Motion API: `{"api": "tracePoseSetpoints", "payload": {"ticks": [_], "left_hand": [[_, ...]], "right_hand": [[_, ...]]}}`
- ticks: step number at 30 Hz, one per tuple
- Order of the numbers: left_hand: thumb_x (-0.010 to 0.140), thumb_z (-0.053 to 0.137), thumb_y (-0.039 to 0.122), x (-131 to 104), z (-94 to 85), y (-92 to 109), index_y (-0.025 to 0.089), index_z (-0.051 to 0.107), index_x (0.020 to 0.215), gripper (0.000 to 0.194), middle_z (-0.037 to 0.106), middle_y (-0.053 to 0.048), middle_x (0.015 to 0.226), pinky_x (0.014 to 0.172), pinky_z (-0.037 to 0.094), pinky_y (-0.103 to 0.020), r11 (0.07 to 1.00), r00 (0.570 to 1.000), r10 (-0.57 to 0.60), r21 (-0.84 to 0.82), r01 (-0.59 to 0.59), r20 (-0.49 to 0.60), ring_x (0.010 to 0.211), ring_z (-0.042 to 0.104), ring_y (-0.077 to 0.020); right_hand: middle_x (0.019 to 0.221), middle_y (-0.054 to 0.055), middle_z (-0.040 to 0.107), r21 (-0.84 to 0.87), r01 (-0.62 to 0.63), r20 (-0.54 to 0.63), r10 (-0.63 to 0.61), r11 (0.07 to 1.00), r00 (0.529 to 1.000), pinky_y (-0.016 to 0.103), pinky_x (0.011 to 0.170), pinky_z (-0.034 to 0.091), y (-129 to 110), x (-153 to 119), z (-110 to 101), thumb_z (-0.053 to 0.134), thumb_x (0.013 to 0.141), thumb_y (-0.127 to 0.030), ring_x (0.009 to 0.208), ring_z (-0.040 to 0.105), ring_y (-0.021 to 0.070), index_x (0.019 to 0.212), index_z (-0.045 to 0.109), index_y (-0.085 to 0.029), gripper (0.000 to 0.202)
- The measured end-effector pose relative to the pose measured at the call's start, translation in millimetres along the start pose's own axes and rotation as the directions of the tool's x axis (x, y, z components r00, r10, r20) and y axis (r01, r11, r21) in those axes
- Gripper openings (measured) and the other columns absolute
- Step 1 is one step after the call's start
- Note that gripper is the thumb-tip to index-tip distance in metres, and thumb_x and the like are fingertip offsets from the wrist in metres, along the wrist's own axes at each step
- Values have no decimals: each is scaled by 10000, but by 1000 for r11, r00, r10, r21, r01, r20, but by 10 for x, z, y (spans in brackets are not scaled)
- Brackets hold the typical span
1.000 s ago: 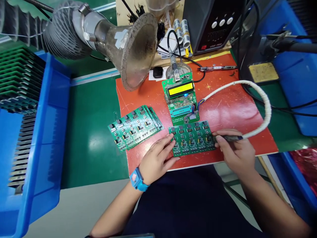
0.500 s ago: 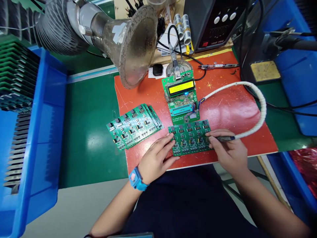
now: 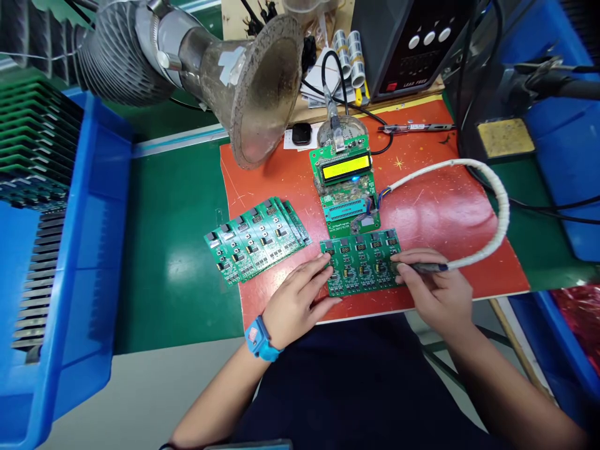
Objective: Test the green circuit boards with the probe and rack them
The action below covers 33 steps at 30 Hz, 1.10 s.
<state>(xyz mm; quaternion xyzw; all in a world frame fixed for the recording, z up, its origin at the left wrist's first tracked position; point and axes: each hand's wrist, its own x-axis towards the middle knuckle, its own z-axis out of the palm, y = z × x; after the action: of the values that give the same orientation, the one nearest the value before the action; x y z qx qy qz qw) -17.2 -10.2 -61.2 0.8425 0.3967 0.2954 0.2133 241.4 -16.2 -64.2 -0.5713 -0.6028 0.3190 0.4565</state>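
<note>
A green circuit board [image 3: 360, 269] with several small displays lies on the red mat [image 3: 435, 206]. My left hand [image 3: 297, 290] rests at its left end, fingertips on the edge and thumb along the lower side. My right hand [image 3: 434, 287] pinches a dark probe [image 3: 424, 267] wired to a white sleeved cable [image 3: 504, 200]; its tip meets the board's right end. Just above sits a programmer board [image 3: 347, 187] with a lit yellow screen and a teal socket. Left of my hands is a fanned stack of similar boards [image 3: 257, 240].
A fume funnel [image 3: 267, 94] hangs at the upper left. Blue bins [image 3: 89, 250] stand left and right, the left one holding boards. A black station [image 3: 407, 50], a pen [image 3: 417, 127] and a yellow sponge [image 3: 506, 137] are at the back.
The whole view has shifted slightly, moving the scene a little to the right. Both hands keep their places on the board.
</note>
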Motion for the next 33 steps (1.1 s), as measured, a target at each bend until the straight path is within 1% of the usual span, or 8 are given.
{"api": "tracePoseSetpoints", "payload": {"ticks": [5,9,14,17,20,24,29,33], "left_hand": [[919,670,324,3,2,-5,136,506,1339,488,592,-200,1344,1035,554,-443,1000,1000,7,4,-7,-3,1291,573,-283],[926,660,324,-5,0,6,154,480,1371,509,576,-189,1366,1047,543,-438,1000,1000,-4,12,4,14,1302,561,-275],[943,618,329,55,-75,63,158,455,1407,521,549,-197,1383,1013,547,-461,995,994,-37,100,26,104,1270,568,-300],[895,666,440,149,-103,129,149,499,1377,588,485,-218,1439,1006,531,-518,991,985,-44,131,22,167,1267,540,-346],[850,701,503,267,-42,205,154,519,1367,650,446,-199,1479,1048,483,-552,989,976,-41,150,8,215,1296,478,-363],[867,695,447,407,119,253,154,507,1392,630,489,-179,1418,1035,481,-519,980,970,-8,193,-40,242,1248,477,-339],[850,692,510,501,219,229,284,517,1406,626,488,-142,1337,988,473,-535,974,969,-20,225,-37,247,1186,479,-333],[864,661,531,515,241,212,295,571,1360,556,481,-135,1318,997,457,-537,975,971,-31,220,-22,235,1193,457,-335]], "right_hand": [[988,69,672,-80,19,56,-15,997,998,294,625,585,21,30,-20,621,931,-232,811,687,188,997,649,-213,75],[906,53,699,-188,47,55,-37,981,998,260,531,538,-32,82,-16,637,911,-244,715,679,172,948,665,-218,54],[876,43,712,-216,42,31,-36,976,999,254,494,514,-55,89,-6,624,920,-258,601,646,141,914,667,-213,62],[921,55,710,-171,27,46,-19,985,999,273,542,552,-35,70,-17,610,938,-269,608,655,142,949,666,-204,87],[956,64,705,-132,26,57,-19,991,998,288,579,577,-21,59,-24,603,948,-274,664,679,159,972,668,-203,99],[958,63,698,-119,17,53,-11,993,999,297,605,587,-7,50,-17,605,949,-284,686,686,166,977,670,-206,105],[946,69,698,-117,15,49,-9,993,999,308,622,595,7,50,-13,598,953,-305,694,688,173,965,662,-200,123],[945,64,697,-112,-5,53,11,994,999,300,618,589,3,62,-17,599,953,-303,674,684,164,956,653,-203,114]]}}
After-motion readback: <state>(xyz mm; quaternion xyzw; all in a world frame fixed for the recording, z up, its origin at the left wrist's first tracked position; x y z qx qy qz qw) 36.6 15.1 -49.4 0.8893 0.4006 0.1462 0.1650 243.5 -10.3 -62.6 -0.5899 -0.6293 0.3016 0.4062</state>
